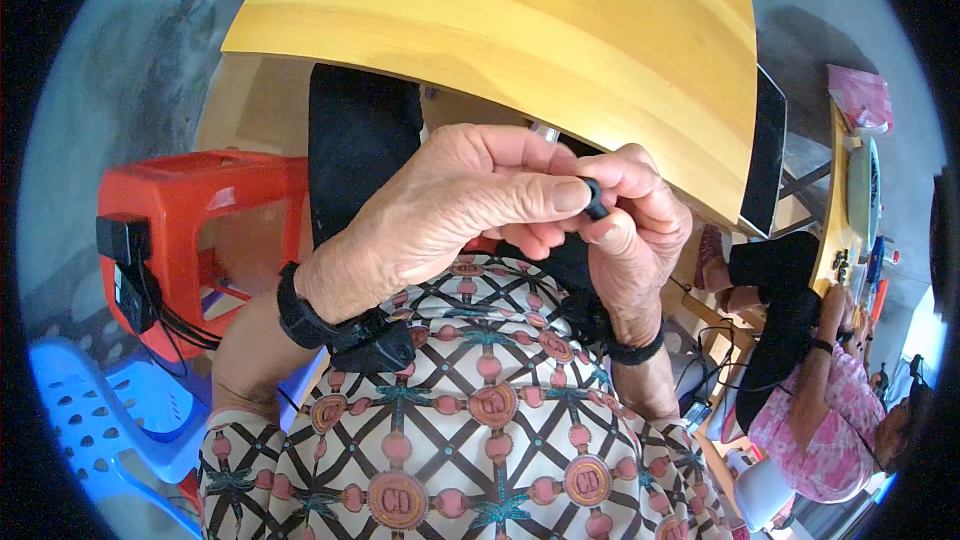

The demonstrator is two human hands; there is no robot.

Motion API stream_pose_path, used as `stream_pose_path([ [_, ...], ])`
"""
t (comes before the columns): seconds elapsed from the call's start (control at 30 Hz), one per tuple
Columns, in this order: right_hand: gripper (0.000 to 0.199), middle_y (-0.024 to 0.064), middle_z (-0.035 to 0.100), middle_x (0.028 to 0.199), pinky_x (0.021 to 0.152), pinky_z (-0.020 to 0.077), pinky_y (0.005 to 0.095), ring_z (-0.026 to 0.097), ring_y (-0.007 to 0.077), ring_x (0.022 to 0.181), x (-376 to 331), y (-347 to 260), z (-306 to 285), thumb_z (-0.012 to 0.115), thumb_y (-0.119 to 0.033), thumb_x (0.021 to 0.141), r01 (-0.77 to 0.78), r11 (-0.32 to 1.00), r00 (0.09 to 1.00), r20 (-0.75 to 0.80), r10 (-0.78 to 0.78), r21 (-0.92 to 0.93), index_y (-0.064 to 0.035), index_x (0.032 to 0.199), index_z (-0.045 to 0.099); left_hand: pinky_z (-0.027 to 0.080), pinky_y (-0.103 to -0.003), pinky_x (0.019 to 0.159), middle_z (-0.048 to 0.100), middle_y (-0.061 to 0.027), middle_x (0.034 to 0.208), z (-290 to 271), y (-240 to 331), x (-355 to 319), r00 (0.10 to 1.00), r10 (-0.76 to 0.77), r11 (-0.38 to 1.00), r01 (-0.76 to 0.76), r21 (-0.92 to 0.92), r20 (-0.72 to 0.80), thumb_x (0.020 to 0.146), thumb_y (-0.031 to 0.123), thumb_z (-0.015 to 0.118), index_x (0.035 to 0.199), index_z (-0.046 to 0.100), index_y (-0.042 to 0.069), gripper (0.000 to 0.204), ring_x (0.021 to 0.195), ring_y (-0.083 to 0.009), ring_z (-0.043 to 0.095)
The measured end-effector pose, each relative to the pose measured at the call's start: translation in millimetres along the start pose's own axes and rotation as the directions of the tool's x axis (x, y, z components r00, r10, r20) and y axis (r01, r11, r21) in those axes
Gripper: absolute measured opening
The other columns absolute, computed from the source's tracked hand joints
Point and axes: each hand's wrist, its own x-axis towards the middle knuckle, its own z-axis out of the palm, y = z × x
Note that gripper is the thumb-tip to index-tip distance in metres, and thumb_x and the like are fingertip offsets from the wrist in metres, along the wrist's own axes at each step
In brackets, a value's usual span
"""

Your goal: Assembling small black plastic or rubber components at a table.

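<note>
piece (597, 204), small and black, sits near the table (440, 10) edge between my left hand (450, 195) and right hand (640, 225), both pinched closed on it; i think soft, steady squeezing works best.

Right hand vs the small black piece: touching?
Touching. The head view shows the small black piece pinched between the right hand's thumb and forefinger, with no gap visible at the thumb tip.
</note>
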Motion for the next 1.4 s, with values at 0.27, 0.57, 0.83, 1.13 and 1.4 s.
stream_pose_path([
  [0.27, 0.039, 0.0002, 0.051, 0.075, 0.064, 0.0386, 0.0222, 0.048, 0.0099, 0.071, -5.8, 0.1, -4.6, 0.075, -0.028, 0.073, 0.014, 1.0, 1.0, -0.019, -0.014, 0.017, 0.0002, 0.099, 0.067, 0.05, -0.02, 0.053, 0.064, -0.0075, 0.073, 11.7, 7.0, -3.6, 0.998, -0.017, 0.99, 0.009, 0.14, 0.053, 0.088, 0.025, 0.061, 0.09, 0.064, -0.001, 0.026, 0.058, -0.0098, 0.06],
  [0.57, 0.043, -0.0012, 0.05, 0.081, 0.066, 0.0391, 0.0204, 0.048, 0.0079, 0.074, -15.2, -0.9, -5.7, 0.076, -0.026, 0.074, -0.083, 0.974, 0.996, -0.025, 0.091, 0.211, 0.0005, 0.106, 0.063, 0.049, -0.02, 0.053, 0.064, -0.0069, 0.071, 22.3, 6.8, -5.8, 1.0, 0.024, 0.963, -0.028, 0.267, 0.018, 0.09, 0.022, 0.059, 0.085, 0.065, -0.003, 0.026, 0.058, -0.0096, 0.06],
  [0.83, 0.046, 0.0002, 0.058, 0.087, 0.069, 0.045, 0.0202, 0.053, 0.0075, 0.076, -21.1, -10.8, 2.7, 0.074, -0.022, 0.077, -0.232, 0.852, 0.961, -0.022, 0.275, 0.469, -0.0004, 0.113, 0.057, 0.048, -0.02, 0.053, 0.064, -0.0058, 0.073, 29.0, 1.6, -8.8, 0.998, 0.058, 0.95, -0.05, 0.307, -0.018, 0.091, 0.02, 0.057, 0.091, 0.065, -0.003, 0.025, 0.059, -0.0087, 0.058],
  [1.13, 0.042, -0.0002, 0.059, 0.081, 0.061, 0.0445, 0.0208, 0.052, 0.0071, 0.068, -23.7, -5.3, 6.9, 0.071, -0.02, 0.08, -0.219, 0.778, 0.955, -0.034, 0.295, 0.589, -0.0005, 0.114, 0.057, 0.047, -0.019, 0.053, 0.062, -0.0041, 0.073, 40.0, 0.6, -4.7, 0.993, 0.092, 0.971, -0.074, 0.229, -0.07, 0.092, 0.018, 0.056, 0.091, 0.064, -0.003, 0.022, 0.06, -0.0073, 0.056],
  [1.4, 0.039, -0.0004, 0.058, 0.08, 0.06, 0.0441, 0.0201, 0.053, 0.0076, 0.067, -24.5, 5.5, 3.2, 0.07, -0.015, 0.081, -0.191, 0.807, 0.958, -0.072, 0.276, 0.558, -0.0004, 0.115, 0.056, 0.041, -0.016, 0.051, 0.058, 0.0004, 0.069, 37.7, -2.8, 4.7, 0.989, 0.088, 0.932, -0.039, 0.361, -0.12, 0.091, 0.019, 0.056, 0.088, 0.063, 0.0, 0.021, 0.059, -0.0031, 0.051],
])
